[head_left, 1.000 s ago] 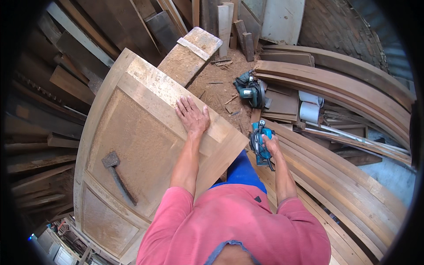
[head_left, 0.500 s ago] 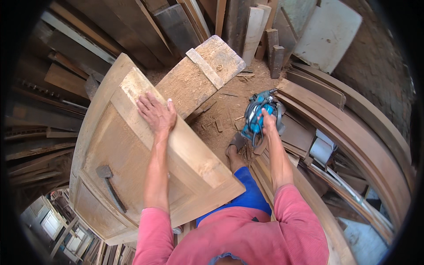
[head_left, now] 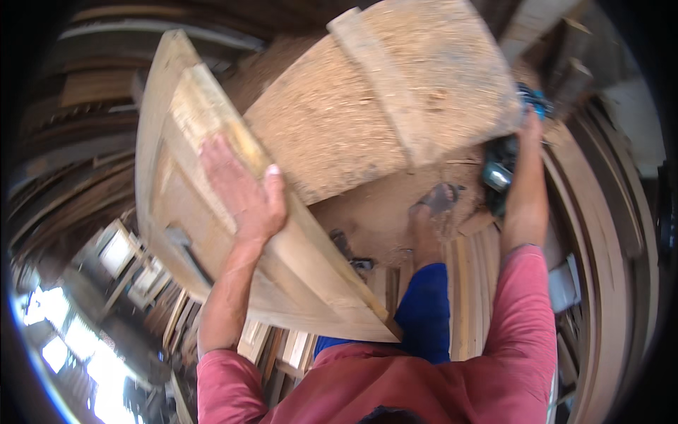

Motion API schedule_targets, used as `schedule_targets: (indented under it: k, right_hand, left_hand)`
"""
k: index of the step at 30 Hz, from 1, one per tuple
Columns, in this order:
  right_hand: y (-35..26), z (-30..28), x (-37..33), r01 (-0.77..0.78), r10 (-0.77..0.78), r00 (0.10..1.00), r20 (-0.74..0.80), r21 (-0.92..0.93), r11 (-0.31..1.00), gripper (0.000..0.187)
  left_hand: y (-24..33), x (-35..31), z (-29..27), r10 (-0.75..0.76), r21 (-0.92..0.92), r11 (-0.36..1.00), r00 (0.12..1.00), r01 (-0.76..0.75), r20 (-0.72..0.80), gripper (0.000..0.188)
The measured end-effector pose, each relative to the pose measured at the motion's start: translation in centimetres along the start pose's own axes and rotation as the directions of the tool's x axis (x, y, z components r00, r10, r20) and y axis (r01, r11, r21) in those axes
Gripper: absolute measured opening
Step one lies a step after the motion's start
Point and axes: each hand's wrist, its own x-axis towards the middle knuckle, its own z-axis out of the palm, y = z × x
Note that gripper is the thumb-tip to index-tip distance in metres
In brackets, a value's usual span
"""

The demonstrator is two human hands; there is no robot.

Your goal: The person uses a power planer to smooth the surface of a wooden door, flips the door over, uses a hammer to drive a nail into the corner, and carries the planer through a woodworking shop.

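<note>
The left hand (head_left: 244, 191) lies flat on the door (head_left: 296, 268), fingers together. The right hand (head_left: 528, 127) grips the saw (head_left: 500, 166), fingers clamped round it.

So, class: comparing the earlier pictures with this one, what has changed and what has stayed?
The right hand has carried the blue power tool forward to the dusty board. The left hand stays flat on the panelled door, and the hammer remains there.

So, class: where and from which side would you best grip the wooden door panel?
Probably the raised frame rail of the wooden door panel, where the left hand lies flat. Come from above and curl fingers over its near long edge; the panel lies tilted, and the rail stands proud.
</note>
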Motion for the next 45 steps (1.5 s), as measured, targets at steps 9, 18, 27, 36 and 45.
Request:
schedule_targets:
  k: [9, 18, 27, 36, 45]
  right_hand:
    - [5.5, -0.8, 1.1, -0.053, 0.042, 0.988, 0.147, 0.07, 0.996, 0.02]
    - [7.5, -4.3, -16.0, 0.272, -0.05, 0.933, 0.355, -0.61, 0.744, 0.019]
    - [13.6, 4.4, -54.7, 0.784, -0.216, 0.621, 0.753, -0.601, 0.158, 0.044]
    - [18.7, -0.7, -63.9, 0.783, -0.191, 0.486, 0.853, -0.522, -0.337, 0.056]
    - [26.8, -2.2, -72.6, 0.356, 0.08, 0.425, 0.902, -0.085, -0.93, 0.098]
  left_hand:
    - [-0.6, -0.5, 0.2, -0.012, -0.024, 1.0, 0.999, 0.011, -0.045, 0.093]
    - [0.7, 0.1, -1.6, -0.122, -0.093, 0.988, 0.992, 0.122, 0.003, 0.095]
    - [-0.6, -2.5, -3.3, -0.219, -0.178, 0.961, 0.975, 0.209, -0.036, 0.086]
    - [2.6, -24.8, -1.9, 0.094, -0.229, 0.97, 0.995, -0.084, 0.035, 0.074]
    - [-0.4, -48.3, 1.8, 0.41, -0.41, 0.825, 0.911, -0.388, -0.039, 0.077]
